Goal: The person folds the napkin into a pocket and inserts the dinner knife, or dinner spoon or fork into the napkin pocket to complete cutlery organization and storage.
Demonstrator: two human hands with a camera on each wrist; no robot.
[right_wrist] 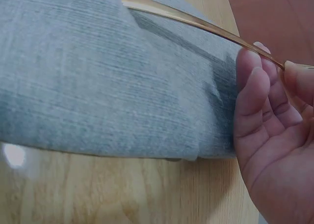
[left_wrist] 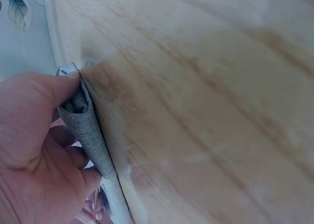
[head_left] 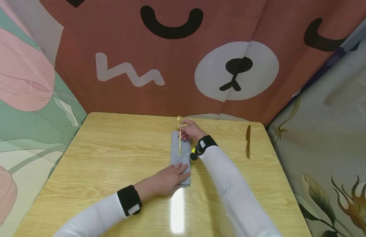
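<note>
A folded grey cloth napkin (head_left: 176, 144) lies lengthwise on the table, with a slanting fold across its middle. My right hand (head_left: 193, 130) pinches a gold fork (head_left: 179, 141) between thumb and fingers, near the neck, tines pointing away from me. In the right wrist view, the fork's wide handle end (right_wrist: 157, 8) meets the fold's edge and its tip is out of sight there. My left hand (head_left: 168, 179) rests on the napkin's near half with fingers spread. The left wrist view shows the thumb (left_wrist: 66, 89) against the napkin's rolled end (left_wrist: 81, 113).
A gold knife (head_left: 248, 141) lies by itself on the right side of the wooden table (head_left: 111, 148). Behind the far edge hangs a brown curtain (head_left: 126, 98) with a cartoon bear. Patterned cloths hang on the left (head_left: 22, 131) and right (head_left: 325, 131).
</note>
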